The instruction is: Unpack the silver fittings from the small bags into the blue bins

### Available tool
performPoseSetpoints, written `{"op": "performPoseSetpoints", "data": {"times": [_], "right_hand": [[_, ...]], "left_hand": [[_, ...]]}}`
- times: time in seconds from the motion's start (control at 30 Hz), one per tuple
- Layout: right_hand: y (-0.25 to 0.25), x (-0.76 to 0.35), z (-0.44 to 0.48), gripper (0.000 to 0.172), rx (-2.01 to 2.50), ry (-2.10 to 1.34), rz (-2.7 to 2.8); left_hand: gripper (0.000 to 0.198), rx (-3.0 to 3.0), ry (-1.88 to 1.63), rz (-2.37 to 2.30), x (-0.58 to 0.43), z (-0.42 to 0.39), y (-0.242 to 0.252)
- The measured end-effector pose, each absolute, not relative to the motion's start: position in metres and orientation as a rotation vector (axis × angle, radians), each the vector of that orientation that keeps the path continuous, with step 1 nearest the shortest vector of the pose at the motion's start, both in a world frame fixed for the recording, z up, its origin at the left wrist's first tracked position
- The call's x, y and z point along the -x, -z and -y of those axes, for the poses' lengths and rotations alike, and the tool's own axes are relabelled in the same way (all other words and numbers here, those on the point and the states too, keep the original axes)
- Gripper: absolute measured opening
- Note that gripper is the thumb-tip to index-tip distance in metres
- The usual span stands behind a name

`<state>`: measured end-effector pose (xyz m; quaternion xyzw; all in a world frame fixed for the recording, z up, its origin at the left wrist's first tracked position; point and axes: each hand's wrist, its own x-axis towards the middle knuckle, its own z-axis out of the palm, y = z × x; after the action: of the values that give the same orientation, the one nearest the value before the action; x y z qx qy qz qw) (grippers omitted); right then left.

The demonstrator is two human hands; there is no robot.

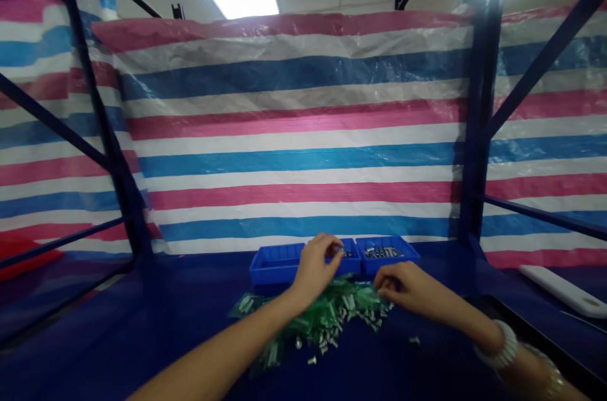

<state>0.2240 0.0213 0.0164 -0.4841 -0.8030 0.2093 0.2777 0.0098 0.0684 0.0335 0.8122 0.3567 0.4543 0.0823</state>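
My left hand (317,267) is over the front of the middle blue bin (359,265), thumb and fingers pinched together; whatever is between them is too small to make out. To the right, my right hand (403,286) has curled fingers at the right edge of a pile of green plastic bags (310,320), and their contents are hidden. Loose silvery screws (327,336) lie among and in front of the bags. Small metal parts (348,253) show in the middle bin, partly covered by my left hand.
A blue bin (275,272) stands at left; the right blue bin (411,253) holds several metal parts (383,252). One screw (414,340) lies apart on the dark blue surface (190,325). Blue rack posts (477,135) and a striped sheet (303,154) bound the space. A white object (562,290) lies right.
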Motion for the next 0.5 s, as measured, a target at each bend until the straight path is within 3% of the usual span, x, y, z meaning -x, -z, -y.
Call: {"op": "performPoseSetpoints", "data": {"times": [0.1, 0.3, 0.5], "right_hand": [[-0.013, -0.241, -0.025, 0.007, 1.435, -0.503, 2.316], [0.000, -0.238, -0.017, 0.030, 1.610, -0.461, 2.541], [-0.003, -0.228, -0.015, 0.022, 1.479, -0.572, 2.519]], "left_hand": [[0.022, -2.437, -1.284, -1.128, -0.011, -0.104, -0.027], [0.032, -2.378, -1.359, -1.208, 0.014, -0.084, 0.004], [0.025, -2.422, -1.357, -1.083, 0.024, -0.034, 0.000]]}}
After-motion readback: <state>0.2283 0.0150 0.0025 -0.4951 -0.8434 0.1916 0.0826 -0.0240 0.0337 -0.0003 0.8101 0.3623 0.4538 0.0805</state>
